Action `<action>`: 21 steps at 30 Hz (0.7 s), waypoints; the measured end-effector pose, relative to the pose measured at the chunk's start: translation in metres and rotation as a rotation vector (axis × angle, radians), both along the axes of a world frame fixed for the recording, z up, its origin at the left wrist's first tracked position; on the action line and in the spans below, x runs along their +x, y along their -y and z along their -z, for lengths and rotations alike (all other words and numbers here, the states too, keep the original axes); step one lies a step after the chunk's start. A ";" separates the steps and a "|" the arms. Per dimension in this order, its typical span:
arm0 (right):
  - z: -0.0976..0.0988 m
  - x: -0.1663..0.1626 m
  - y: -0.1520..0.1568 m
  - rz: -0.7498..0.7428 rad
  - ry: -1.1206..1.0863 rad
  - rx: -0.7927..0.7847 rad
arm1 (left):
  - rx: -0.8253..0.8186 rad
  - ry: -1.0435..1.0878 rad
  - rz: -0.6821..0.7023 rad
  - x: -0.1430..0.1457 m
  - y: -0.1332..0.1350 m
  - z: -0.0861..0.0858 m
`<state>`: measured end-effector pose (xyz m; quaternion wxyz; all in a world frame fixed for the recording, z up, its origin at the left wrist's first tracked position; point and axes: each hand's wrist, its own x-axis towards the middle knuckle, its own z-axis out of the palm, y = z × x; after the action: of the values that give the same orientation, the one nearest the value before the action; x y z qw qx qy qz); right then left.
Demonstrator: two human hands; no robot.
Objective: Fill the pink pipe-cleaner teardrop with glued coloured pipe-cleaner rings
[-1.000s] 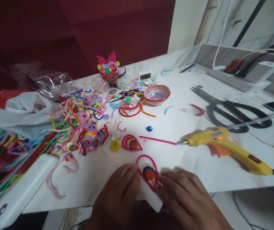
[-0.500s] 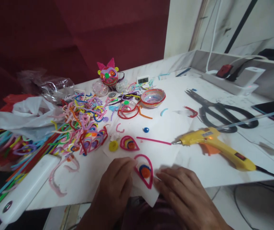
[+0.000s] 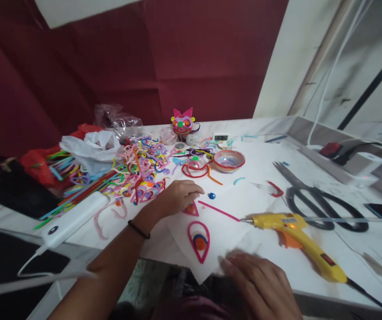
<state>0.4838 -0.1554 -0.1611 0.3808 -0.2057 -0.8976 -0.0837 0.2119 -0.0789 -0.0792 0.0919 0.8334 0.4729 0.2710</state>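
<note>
Both open: left hand point(image 3: 177, 198) on a teardrop shape point(image 3: 192, 210), right hand point(image 3: 260, 284) on paper point(image 3: 226, 233), where the lit glue gun point(image 3: 291, 224) nearby could burn you.

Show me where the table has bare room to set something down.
Bare tabletop lies between the bowl and the scissors, but for a cyan scrap and a red scrap, and on the right between the scissors and the glue gun. The pipe-cleaner pile left of the bowl is crowded.
</note>
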 end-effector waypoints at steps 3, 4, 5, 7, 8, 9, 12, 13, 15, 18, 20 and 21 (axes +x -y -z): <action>0.003 0.003 -0.002 0.001 -0.001 0.022 | -0.007 0.013 -0.069 -0.013 -0.008 0.001; 0.004 0.003 -0.003 -0.002 0.007 0.036 | -0.011 0.015 -0.089 -0.016 -0.011 0.002; 0.006 0.003 -0.005 -0.005 0.021 0.058 | -0.015 0.014 -0.107 -0.020 -0.013 0.002; 0.010 0.001 -0.008 -0.009 0.060 0.115 | -0.030 0.012 -0.138 -0.025 -0.016 0.003; 0.012 0.001 -0.009 -0.001 0.080 0.138 | -0.039 0.010 -0.151 -0.027 -0.018 0.003; 0.014 0.000 -0.010 0.013 0.093 0.153 | -0.049 0.007 -0.161 -0.029 -0.020 0.003; 0.018 -0.003 -0.012 0.054 0.106 0.151 | -0.074 -0.005 -0.183 -0.035 -0.025 0.004; 0.018 -0.004 -0.012 0.060 0.103 0.148 | -0.079 -0.008 -0.186 -0.037 -0.027 0.003; 0.015 -0.004 -0.012 0.054 0.095 0.150 | -0.089 -0.013 -0.186 -0.040 -0.030 0.003; 0.001 0.000 -0.015 0.053 0.100 0.160 | -0.110 -0.020 -0.167 -0.042 -0.031 0.004; -0.008 0.009 -0.021 0.083 0.058 0.155 | -0.126 -0.027 -0.146 -0.043 -0.031 0.005; -0.011 0.015 -0.024 0.095 0.014 0.159 | -0.132 -0.032 -0.135 -0.043 -0.030 0.005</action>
<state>0.4987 -0.1311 -0.1500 0.3851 -0.2169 -0.8800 -0.1740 0.1686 -0.0489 -0.0841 0.1205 0.7961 0.5460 0.2314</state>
